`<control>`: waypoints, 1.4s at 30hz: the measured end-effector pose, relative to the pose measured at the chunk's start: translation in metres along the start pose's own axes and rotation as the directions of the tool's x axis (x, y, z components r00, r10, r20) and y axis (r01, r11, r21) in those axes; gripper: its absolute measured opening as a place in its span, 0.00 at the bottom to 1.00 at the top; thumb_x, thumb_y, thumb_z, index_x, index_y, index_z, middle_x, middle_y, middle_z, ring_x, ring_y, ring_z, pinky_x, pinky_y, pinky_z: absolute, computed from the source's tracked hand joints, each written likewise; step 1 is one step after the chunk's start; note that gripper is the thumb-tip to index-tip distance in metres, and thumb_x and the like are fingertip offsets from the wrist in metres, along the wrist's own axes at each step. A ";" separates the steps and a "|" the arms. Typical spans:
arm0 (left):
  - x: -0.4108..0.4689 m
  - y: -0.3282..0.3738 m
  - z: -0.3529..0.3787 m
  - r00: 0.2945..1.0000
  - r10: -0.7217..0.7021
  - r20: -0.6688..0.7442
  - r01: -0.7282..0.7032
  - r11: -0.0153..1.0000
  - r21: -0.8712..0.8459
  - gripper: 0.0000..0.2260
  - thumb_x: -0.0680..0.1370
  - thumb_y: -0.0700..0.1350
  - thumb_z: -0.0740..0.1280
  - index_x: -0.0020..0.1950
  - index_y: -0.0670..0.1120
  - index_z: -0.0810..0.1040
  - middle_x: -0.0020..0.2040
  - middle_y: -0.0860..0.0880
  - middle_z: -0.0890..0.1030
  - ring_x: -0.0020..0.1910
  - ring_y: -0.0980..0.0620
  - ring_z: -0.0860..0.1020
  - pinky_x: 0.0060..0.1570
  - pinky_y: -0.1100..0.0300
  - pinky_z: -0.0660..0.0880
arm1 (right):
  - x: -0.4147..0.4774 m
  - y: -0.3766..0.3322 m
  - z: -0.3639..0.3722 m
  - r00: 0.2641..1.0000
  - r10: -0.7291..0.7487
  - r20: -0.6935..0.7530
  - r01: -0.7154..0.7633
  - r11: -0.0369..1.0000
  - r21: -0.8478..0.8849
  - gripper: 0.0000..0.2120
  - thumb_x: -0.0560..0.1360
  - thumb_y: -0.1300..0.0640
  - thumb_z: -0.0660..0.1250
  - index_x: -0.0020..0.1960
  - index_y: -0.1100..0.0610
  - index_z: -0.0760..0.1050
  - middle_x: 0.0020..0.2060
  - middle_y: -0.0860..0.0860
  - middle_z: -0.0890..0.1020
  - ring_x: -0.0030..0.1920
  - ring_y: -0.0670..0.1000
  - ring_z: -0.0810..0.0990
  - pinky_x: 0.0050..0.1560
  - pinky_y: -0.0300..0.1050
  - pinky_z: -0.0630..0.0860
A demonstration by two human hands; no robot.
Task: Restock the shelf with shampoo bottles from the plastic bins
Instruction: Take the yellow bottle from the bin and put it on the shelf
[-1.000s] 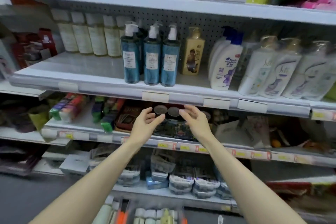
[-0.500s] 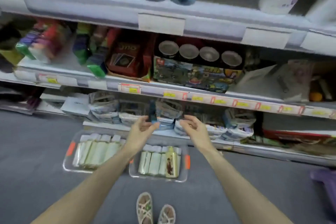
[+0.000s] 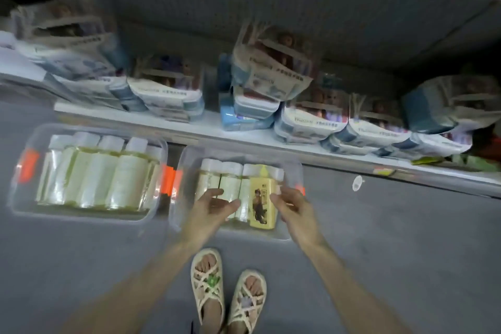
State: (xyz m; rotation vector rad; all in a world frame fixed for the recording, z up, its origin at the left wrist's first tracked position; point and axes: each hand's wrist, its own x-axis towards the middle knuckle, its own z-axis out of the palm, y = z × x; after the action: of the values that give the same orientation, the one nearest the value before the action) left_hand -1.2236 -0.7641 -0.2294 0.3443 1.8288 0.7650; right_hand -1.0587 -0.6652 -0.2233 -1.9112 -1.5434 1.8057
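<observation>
1. Head view, looking steeply down: two clear plastic bins sit on the grey floor. The left bin is at 9 o'clock. The right bin is at centre, just beside it.
2. Left bin: a full row of pale bottles lies side by side, untouched.
3. Right bin: more capped bottles lie flat, with one yellow bottle resting on top at the 3 o'clock end of the row.
4. Left hand: fingers released and relaxed, hovering over the right bin's bottles at 9 o'clock of the yellow bottle and holding nothing.
5. Right hand: fingers loosely spread, tips at the yellow bottle's 3 o'clock edge. Motion blur hides whether they touch, and no grasp has closed.
6. Bottom shelf, at 12 o'clock, carries stacked packets and no shampoo. The shelf to be restocked is out of frame.
7. Assessment: no bottle is in hand, and both bins are well filled. Most of the restocking appears to remain, and the step in hand looks like a pick of the yellow bottle.
</observation>
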 end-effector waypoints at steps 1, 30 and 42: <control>0.016 -0.019 0.009 1.000 -0.016 0.003 0.016 1.000 0.009 0.23 0.69 0.57 0.72 0.60 0.50 0.73 0.48 0.54 0.80 0.48 0.55 0.79 0.42 0.64 0.73 | 0.016 0.019 0.006 1.000 0.008 -0.005 -0.008 1.000 -0.011 0.20 0.74 0.49 0.70 0.63 0.56 0.73 0.44 0.42 0.80 0.42 0.41 0.77 0.48 0.38 0.73; 0.166 -0.168 0.078 0.994 -0.110 0.000 0.108 0.978 -0.177 0.20 0.75 0.55 0.69 0.63 0.47 0.74 0.53 0.49 0.82 0.52 0.53 0.81 0.54 0.56 0.78 | 0.185 0.181 0.065 0.982 0.164 -0.094 -0.160 0.986 0.042 0.18 0.69 0.53 0.77 0.54 0.56 0.74 0.43 0.48 0.82 0.41 0.46 0.80 0.37 0.37 0.73; 0.016 -0.039 0.035 0.974 0.026 0.226 0.015 0.984 -0.178 0.29 0.69 0.60 0.70 0.66 0.48 0.72 0.58 0.51 0.81 0.54 0.57 0.80 0.57 0.58 0.77 | 0.017 0.037 -0.005 0.981 0.001 0.195 -0.026 0.992 0.126 0.19 0.66 0.55 0.76 0.56 0.57 0.79 0.47 0.51 0.86 0.45 0.46 0.85 0.43 0.35 0.78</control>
State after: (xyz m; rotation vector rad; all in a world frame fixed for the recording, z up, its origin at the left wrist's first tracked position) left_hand -1.1928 -0.7722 -0.2741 0.3071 1.5323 0.8510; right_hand -1.0370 -0.6692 -0.2582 -1.7378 -1.4297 2.0975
